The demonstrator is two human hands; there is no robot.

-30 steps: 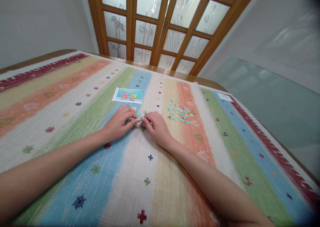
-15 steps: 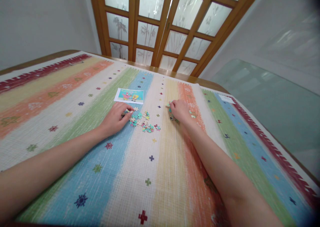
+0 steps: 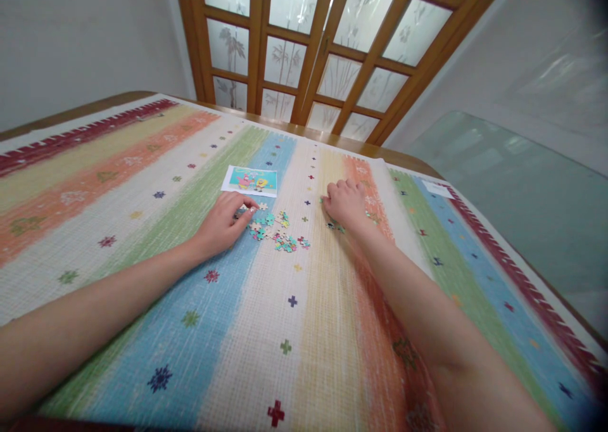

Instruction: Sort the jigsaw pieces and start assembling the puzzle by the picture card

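Note:
A small cluster of loose jigsaw pieces lies on the blue and cream stripes of the cloth. My left hand rests at the cluster's left edge, fingers curled, fingertips touching a piece there. My right hand lies on a second pile of teal pieces on the orange stripe, fingers bent over them and hiding most of the pile. A reference picture card with cartoon figures lies just beyond my left hand.
A striped woven cloth covers the wooden table. A small white paper lies near the right edge. Wooden-framed frosted doors stand behind, and a glass surface adjoins the table on the right.
My right hand left the middle cluster and moved right onto the teal pile, then settled further over it. My left hand stayed by the cluster, which is now uncovered.

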